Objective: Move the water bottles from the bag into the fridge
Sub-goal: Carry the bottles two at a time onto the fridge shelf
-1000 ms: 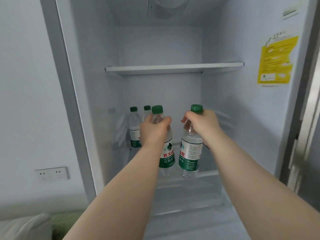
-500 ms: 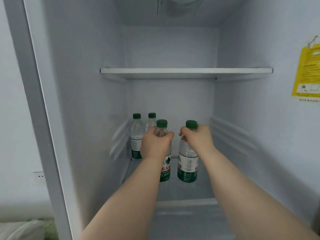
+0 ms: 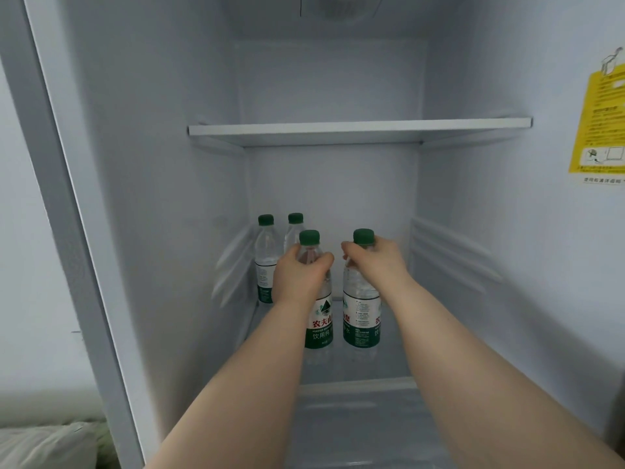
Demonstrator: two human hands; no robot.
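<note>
Inside the fridge (image 3: 152, 198), at its lower shelf (image 3: 392, 367), the left hand (image 3: 297, 275) clasps the left bottle (image 3: 319, 328) by the neck and the right hand (image 3: 378, 262) clasps the right bottle (image 3: 361, 319); their bases may not be resting yet, so settle both flat and upright before letting go.

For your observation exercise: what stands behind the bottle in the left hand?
Two green-capped bottles: the far-left bottle and the second bottle, mostly covered by the left hand and held bottle.

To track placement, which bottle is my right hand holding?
The front-right bottle, right hand curled at its neck; the front-left one is in the left hand.
</note>
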